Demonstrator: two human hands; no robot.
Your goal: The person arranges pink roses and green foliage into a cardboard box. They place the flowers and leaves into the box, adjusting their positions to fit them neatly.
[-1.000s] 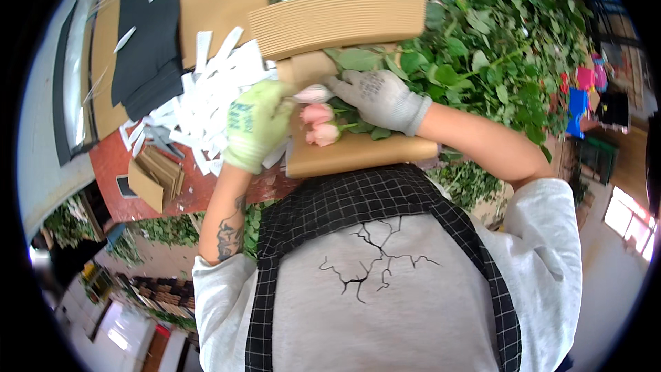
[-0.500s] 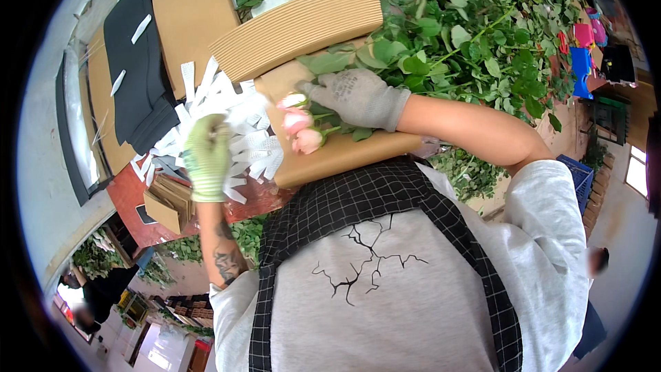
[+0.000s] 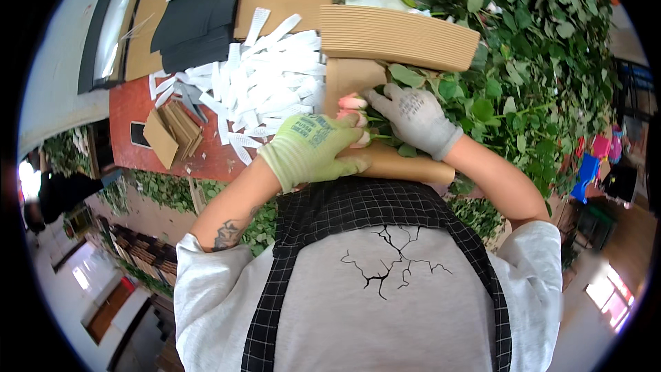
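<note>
Several pink roses (image 3: pixel 352 101) lie with their heads in a column on a sheet of brown corrugated paper (image 3: pixel 396 164). My left hand (image 3: pixel 310 148), in a light green glove, reaches across from the left. Its fingers and thumb close around the lower rose heads and partly cover them. On the right, my right hand (image 3: pixel 416 118), gloved in grey, rests over the stems. Its bent fingers come up beside the top rose, and what lies under them is hidden. Green leaves stick out around this hand.
A stack of ridged brown cardboard (image 3: pixel 399 38) lies just beyond the roses. White mesh strips (image 3: pixel 275 76) are heaped to the left, near a phone (image 3: pixel 139 134) and small cardboard pieces (image 3: pixel 172 134). Dense foliage (image 3: pixel 544 48) fills the right. Black sheets (image 3: pixel 200 14) lie at the far left.
My left hand has come right from the white strips onto the roses. My right hand stays by the rose heads. The whole view has shifted, with the table appearing further right.
</note>
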